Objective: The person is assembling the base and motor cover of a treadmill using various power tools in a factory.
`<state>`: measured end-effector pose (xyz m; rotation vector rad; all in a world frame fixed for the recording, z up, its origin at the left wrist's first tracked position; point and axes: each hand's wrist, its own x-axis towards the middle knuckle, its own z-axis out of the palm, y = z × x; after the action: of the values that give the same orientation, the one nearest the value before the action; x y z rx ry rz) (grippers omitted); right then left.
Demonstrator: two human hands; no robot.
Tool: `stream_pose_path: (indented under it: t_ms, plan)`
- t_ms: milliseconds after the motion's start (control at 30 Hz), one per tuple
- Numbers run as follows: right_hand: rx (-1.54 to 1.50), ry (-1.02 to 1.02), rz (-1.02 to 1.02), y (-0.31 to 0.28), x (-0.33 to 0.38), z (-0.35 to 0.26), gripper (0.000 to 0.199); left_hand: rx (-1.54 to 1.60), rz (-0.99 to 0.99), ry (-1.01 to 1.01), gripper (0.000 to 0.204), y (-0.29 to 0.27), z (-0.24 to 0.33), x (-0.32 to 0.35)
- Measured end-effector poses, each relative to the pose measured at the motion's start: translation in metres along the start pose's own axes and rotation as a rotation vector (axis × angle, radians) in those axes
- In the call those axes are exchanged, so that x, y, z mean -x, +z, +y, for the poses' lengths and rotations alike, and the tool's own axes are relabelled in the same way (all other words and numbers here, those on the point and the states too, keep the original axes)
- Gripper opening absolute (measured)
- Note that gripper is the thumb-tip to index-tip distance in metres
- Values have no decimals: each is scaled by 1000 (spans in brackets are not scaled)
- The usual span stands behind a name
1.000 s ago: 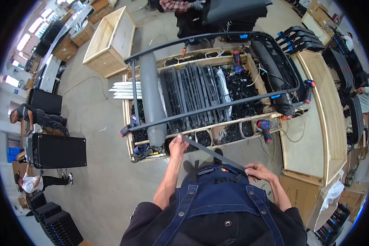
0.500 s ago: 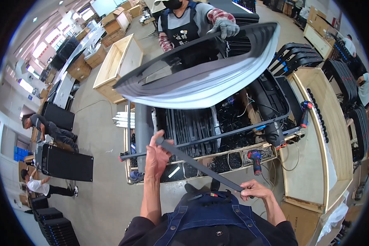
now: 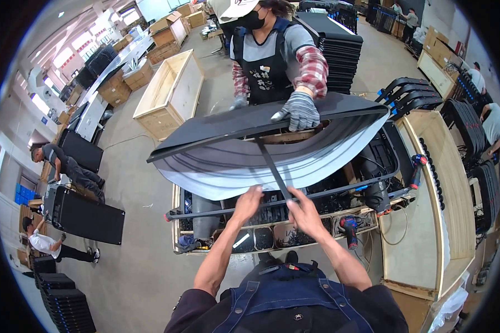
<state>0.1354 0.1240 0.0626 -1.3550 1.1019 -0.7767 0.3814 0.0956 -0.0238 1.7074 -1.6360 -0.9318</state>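
Note:
A dark flat bar [image 3: 273,168] slants away from me, its far end against the folded edge of a large black sheet [image 3: 216,129]. My right hand [image 3: 305,215] has closed around the bar's near end. Just left of it, my left hand [image 3: 248,205] reaches toward the sheet, fingers stretched and apart from the bar. The sheet's pale underside [image 3: 228,177] curves down toward me. Across the table, a co-worker's gloved hand [image 3: 300,112] presses on the sheet's top, and their other glove [image 3: 239,103] rests at its far edge.
Under the sheet, a dark tubular frame [image 3: 328,192] lies over a wooden-edged workbench [image 3: 311,219]. One power driver [image 3: 350,230] hangs at the bench's front; another [image 3: 418,169] lies at the right. A long wooden crate [image 3: 414,261] stands right, another crate [image 3: 172,100] far left.
The co-worker has lowered and tilted the sheet toward me. I have swung the bar from crosswise to pointing away, under the sheet's edge; my left hand has let go of it.

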Motion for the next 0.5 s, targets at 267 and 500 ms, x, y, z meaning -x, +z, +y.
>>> stream_pose_path:
  t_ms: [267, 500]
  plan:
    - [71, -14, 256, 42, -142, 27, 48, -1, -460, -248, 91, 16, -12, -33]
    - [129, 34, 241, 65, -144, 48, 46, -118, -585, -268, 78, 10, -21, -41]
